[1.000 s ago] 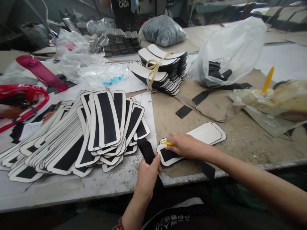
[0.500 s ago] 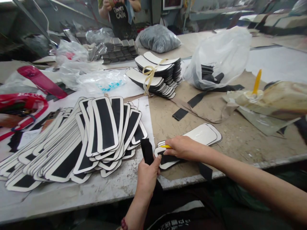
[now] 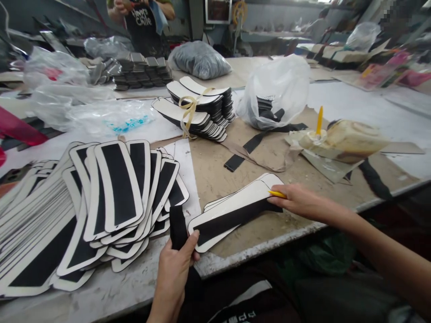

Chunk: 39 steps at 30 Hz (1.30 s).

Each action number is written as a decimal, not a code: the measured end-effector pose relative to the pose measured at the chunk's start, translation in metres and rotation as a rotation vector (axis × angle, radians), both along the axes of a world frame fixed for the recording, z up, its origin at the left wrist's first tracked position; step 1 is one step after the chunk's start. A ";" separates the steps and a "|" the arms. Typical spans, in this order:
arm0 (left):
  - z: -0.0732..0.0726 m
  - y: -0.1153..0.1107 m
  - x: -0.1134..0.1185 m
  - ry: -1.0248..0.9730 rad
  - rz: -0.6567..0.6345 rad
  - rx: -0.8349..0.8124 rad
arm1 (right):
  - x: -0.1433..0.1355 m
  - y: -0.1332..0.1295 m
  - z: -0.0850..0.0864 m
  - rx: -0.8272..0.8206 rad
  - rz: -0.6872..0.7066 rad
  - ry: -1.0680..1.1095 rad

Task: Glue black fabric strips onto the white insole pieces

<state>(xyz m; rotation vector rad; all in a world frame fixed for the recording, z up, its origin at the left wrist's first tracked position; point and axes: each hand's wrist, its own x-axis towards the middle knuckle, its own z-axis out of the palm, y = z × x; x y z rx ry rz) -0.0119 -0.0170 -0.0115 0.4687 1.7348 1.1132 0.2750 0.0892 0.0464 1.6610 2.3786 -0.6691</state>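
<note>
A white curved panel [image 3: 232, 204] lies slantwise on top of similar panels near the table's front edge. Along its face runs a black strip [image 3: 232, 223]. My left hand [image 3: 177, 267] is closed at the panel's left end, its thumb on the strip, and another black band [image 3: 178, 226] sticks up from its grip. At the strip's right end, my right hand [image 3: 296, 199] pinches the strip. A thin yellow tool [image 3: 277, 194] pokes out of that hand; the rest of it is hidden by the fingers.
On the left lies a large pile of white panels with black strips [image 3: 119, 188]. Farther back are a tied bundle of panels [image 3: 198, 107] and a plastic bag [image 3: 274, 92]. A glue-stained bottle [image 3: 353, 139] with a yellow nozzle rests right. Another person [image 3: 141, 22] stands behind the table.
My right hand has slid from the panel's left end to its right end, and the black strip now lies along the panel. My left hand stays at the left end. The view has turned right.
</note>
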 end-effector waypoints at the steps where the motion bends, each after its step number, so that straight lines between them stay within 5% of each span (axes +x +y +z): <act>1: 0.001 0.000 0.001 0.000 -0.001 0.002 | -0.003 0.001 -0.001 0.032 -0.009 -0.030; 11: 0.000 -0.002 0.002 0.024 -0.009 -0.048 | -0.028 0.019 -0.004 0.074 -0.028 -0.238; 39: -0.011 -0.001 -0.008 0.146 -0.111 -0.155 | -0.040 0.039 0.005 0.067 0.136 -0.268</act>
